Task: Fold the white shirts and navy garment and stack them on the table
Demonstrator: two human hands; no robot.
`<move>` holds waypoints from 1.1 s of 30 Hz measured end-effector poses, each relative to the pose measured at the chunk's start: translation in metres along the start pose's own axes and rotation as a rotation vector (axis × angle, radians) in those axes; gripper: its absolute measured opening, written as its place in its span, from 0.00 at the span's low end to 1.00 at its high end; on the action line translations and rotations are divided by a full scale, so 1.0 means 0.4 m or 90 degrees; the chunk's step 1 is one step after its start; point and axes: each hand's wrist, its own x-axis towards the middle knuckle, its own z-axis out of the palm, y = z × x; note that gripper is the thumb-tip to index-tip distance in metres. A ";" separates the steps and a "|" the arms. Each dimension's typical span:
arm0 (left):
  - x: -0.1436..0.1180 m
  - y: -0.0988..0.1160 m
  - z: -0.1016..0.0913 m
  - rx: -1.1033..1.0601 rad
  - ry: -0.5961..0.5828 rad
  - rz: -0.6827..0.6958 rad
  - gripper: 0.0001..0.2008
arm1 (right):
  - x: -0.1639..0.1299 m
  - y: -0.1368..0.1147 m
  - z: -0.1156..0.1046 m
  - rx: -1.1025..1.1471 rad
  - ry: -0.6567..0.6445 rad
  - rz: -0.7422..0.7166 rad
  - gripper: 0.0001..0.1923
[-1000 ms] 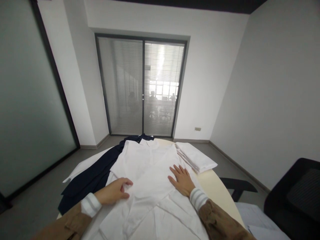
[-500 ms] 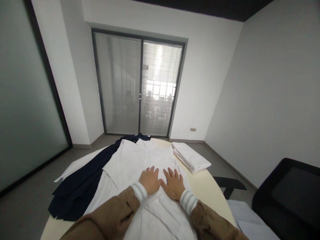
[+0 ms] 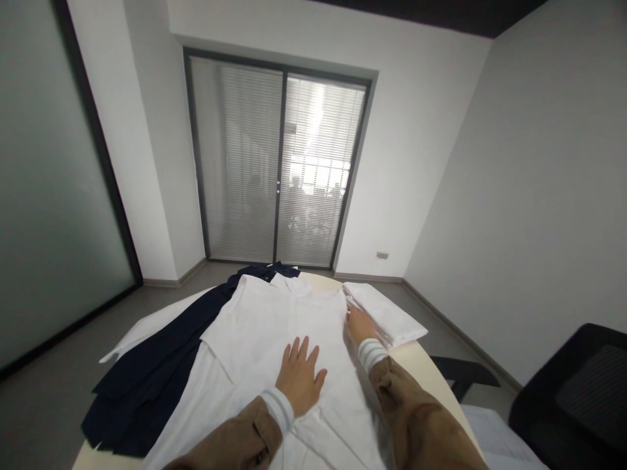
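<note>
A white shirt (image 3: pixel 274 313) lies spread out with its collar toward the far end of the table. My left hand (image 3: pixel 300 378) rests flat on its front, fingers spread, holding nothing. My right hand (image 3: pixel 360 324) is at the shirt's right edge near the shoulder, its fingers curled in on the cloth; the fingertips are partly hidden. Just beyond that hand sits a folded white garment (image 3: pixel 392 316). Along the shirt's left side lies a dark navy garment (image 3: pixel 161 365), partly under it.
The round cream table (image 3: pixel 438 378) has a white cloth (image 3: pixel 151 323) on its far left edge. A black chair (image 3: pixel 573 398) with an armrest stands at the right. Papers (image 3: pixel 494 434) lie low beside it. A glass door (image 3: pixel 279 163) with blinds is ahead.
My right hand has moved right and away from me, from the shirt's middle to its right edge. My left hand stays on the front, a little nearer me. The view has shifted slightly.
</note>
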 end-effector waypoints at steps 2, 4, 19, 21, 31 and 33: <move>0.001 -0.002 0.000 -0.009 0.000 -0.006 0.31 | 0.015 -0.001 0.003 0.005 -0.009 0.008 0.18; 0.001 -0.003 0.001 -0.016 0.000 -0.001 0.31 | 0.027 -0.003 0.005 0.004 -0.010 0.028 0.18; -0.006 -0.005 0.002 -0.048 0.011 0.006 0.33 | 0.085 -0.043 0.011 -0.053 -0.030 0.098 0.17; -0.007 -0.005 0.002 -0.050 0.017 0.009 0.33 | 0.094 -0.049 0.015 -0.058 -0.027 0.082 0.17; -0.019 -0.004 -0.031 -0.101 -0.007 0.017 0.34 | 0.135 -0.070 0.005 -0.044 -0.010 0.080 0.21; -0.020 -0.003 -0.036 -0.110 -0.006 0.018 0.34 | 0.137 -0.072 0.008 -0.047 0.006 0.073 0.21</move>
